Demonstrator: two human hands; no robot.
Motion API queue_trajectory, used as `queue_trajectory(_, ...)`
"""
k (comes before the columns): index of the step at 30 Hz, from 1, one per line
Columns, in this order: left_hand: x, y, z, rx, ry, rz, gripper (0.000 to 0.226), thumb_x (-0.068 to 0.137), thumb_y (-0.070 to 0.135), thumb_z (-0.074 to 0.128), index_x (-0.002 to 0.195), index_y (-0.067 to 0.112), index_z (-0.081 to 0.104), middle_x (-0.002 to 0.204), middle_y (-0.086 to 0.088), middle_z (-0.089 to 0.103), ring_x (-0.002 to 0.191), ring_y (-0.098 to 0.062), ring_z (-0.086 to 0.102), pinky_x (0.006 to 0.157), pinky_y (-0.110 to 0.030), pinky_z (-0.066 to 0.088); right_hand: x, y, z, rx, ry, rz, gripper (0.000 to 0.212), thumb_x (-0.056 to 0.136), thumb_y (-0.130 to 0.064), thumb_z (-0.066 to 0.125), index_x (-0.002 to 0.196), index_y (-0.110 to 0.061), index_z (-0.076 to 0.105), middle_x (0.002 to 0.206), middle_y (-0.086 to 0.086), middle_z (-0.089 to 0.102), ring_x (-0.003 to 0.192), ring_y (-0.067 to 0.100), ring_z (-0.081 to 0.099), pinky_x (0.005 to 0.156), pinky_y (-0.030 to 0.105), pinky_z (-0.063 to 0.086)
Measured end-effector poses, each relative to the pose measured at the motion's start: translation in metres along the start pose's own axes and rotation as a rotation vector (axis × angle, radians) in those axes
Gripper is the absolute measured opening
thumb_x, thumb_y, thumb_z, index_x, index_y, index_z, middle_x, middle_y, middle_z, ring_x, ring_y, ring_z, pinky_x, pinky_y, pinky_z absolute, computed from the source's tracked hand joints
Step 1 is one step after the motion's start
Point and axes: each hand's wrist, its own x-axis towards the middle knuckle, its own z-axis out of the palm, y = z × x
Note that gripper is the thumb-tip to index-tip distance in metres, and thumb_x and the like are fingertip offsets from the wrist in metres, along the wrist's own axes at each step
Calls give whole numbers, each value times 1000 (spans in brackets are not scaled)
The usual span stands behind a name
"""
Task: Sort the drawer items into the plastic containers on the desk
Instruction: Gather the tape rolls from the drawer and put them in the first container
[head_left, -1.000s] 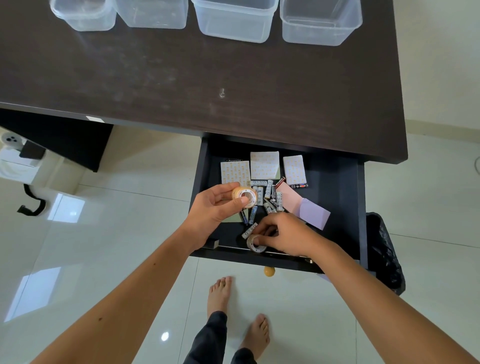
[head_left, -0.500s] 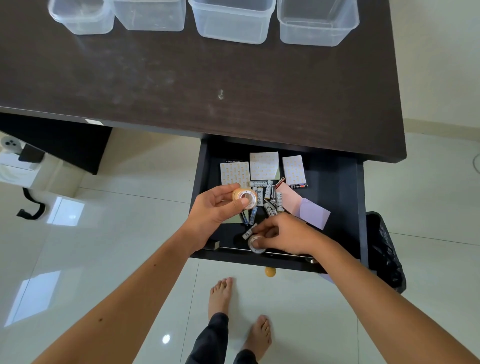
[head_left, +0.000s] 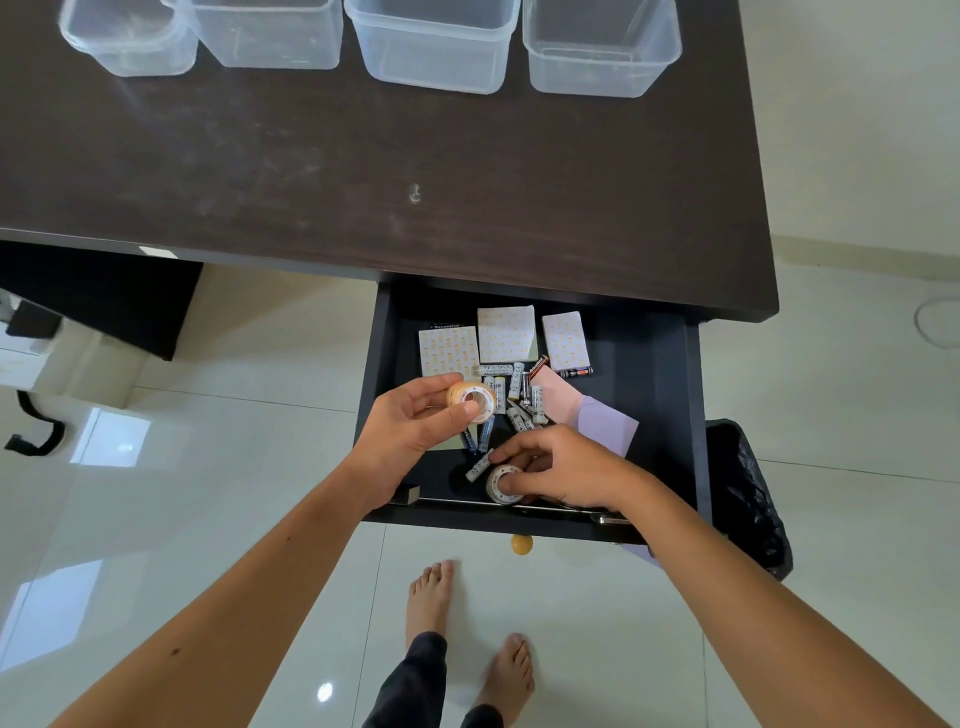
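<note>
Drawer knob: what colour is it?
The knob is yellow-orange, seen in the head view, below the drawer front.

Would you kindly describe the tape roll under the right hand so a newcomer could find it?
Start at the open black drawer under the dark desk. Near its front edge, the right hand grips a whitish tape roll. Unlike the tan tape roll that the left hand holds up, it sits low in the drawer.
</note>
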Motion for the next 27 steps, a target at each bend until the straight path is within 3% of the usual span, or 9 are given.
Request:
queue_trajectory(4,1,0,7,-6,-7,-5,62,81,29,88,137,17,66,122,-5,78,118,-22,73,108,-48,56,-14,-4,-18,192,61,-55,31,96,-18,76,127,-20,75,118,2,78,108,15,76,97,31,62)
queue_trajectory(6,2,0,12,-18,-13,-9,62,81,26,87,139,17,65,121,-6,78,116,-23,75,107,-49,57,-21,-6,-28,328,68,-80,32,97,-12,75,128,-14,74,120,9,77,110,22,77,93,32,63)
queue_trajectory(13,7,-1,28,6,5,-7,62,76,36,89,133,25,68,117,-4,79,114,-21,75,105,-46,58,-35,-11,-51,564,165,-197,48,85,-18,79,130,-4,71,134,16,70,119,34,73,98,46,61)
queue_trajectory(17,9,-1,33,-90,13,-30,50,85,21,86,132,19,68,117,-10,79,114,-26,76,100,-40,61,-37,-9,-50,588,185,-209,49,86,-18,78,132,-3,70,139,14,68,122,33,71,99,47,61)
queue_trajectory(20,8,-1,35,-146,11,-58,46,88,15,83,131,15,69,118,-13,78,113,-26,76,101,-41,61,-39,-4,-52,547,211,-181,44,86,-19,80,129,-11,74,134,9,71,121,26,72,97,40,62)
queue_trajectory(23,9,-2,35,-162,8,-68,46,88,14,83,131,14,69,117,-12,79,112,-24,77,101,-40,60,-40,12,-56,379,218,-75,37,91,-14,80,127,-21,76,126,2,76,116,17,73,103,36,59)
queue_trajectory(27,9,-1,34,-168,1,-66,49,88,15,83,134,14,67,114,-6,81,112,-21,77,100,-38,60,-37,33,-53,169,108,61,38,94,-6,75,128,-24,75,122,-2,78,115,12,74,112,35,52)
